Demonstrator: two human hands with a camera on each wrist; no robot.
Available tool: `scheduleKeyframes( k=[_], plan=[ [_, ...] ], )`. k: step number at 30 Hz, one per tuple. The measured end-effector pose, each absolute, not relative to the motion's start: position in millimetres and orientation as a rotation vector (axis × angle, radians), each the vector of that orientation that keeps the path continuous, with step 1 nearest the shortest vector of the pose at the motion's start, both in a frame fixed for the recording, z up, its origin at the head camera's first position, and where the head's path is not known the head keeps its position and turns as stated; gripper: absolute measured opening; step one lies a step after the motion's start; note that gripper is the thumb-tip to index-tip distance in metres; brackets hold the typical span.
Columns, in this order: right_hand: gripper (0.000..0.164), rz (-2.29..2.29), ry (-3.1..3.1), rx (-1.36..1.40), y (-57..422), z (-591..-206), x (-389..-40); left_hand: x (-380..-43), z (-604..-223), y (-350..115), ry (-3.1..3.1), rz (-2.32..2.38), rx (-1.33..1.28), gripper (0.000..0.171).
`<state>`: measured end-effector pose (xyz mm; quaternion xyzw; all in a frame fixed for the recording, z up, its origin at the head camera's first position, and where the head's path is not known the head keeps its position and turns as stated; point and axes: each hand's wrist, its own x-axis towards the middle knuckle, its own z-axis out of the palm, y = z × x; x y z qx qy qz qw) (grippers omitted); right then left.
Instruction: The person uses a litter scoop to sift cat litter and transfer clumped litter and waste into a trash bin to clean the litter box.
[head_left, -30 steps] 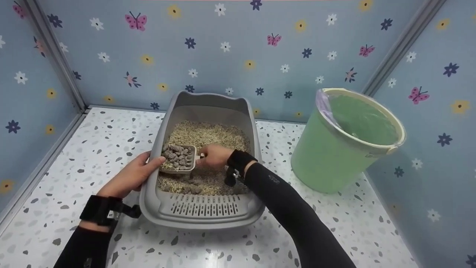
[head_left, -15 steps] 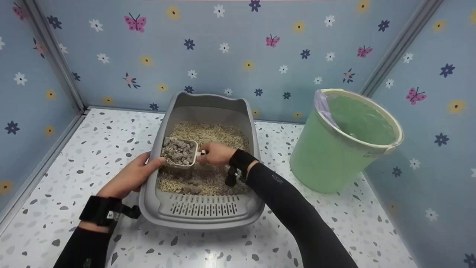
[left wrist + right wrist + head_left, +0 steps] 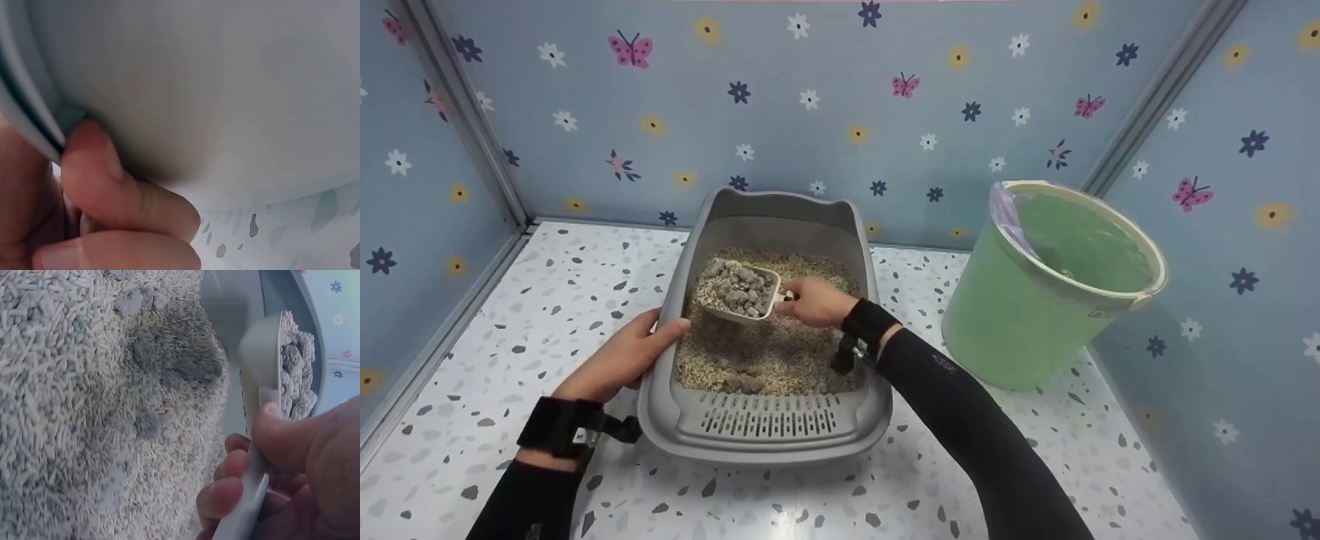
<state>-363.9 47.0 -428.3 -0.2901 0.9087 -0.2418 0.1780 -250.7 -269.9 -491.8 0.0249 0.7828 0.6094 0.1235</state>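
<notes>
Flower-and-butterfly wall panel (image 3: 780, 112) stands behind a speckled white surface (image 3: 540, 300). On the surface: a gray litter box (image 3: 765, 451), slotted ledge toward the person; to its right, apart from it, a green bin (image 3: 1005, 322) with a liner folded over part of its rim. Pale pellet litter (image 3: 810, 367) covers the box floor, darker patches within. Left hand (image 3: 619, 358) grips the box's left rim, thumb on top, fingers curled beneath. Right hand (image 3: 819, 301) is closed round the handle of a scoop (image 3: 261, 343), held above the litter, inside the box walls. Scoop bowl carries heaped gray clumps (image 3: 744, 286).
</notes>
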Motion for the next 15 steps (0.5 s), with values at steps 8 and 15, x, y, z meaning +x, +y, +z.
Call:
scheduleKeyframes(
  k=[8, 15],
  plan=[
    [0.034, -0.807, 2.606, -0.783, 63, -413, -360, -250, -492, -270, 2.277, 1.765, 0.053, 0.094],
    [0.040, -0.878, 2.649, -0.769, 71, -398, -357, -250, -491, -269, 2.270, 1.774, 0.048, 0.096]
  ],
)
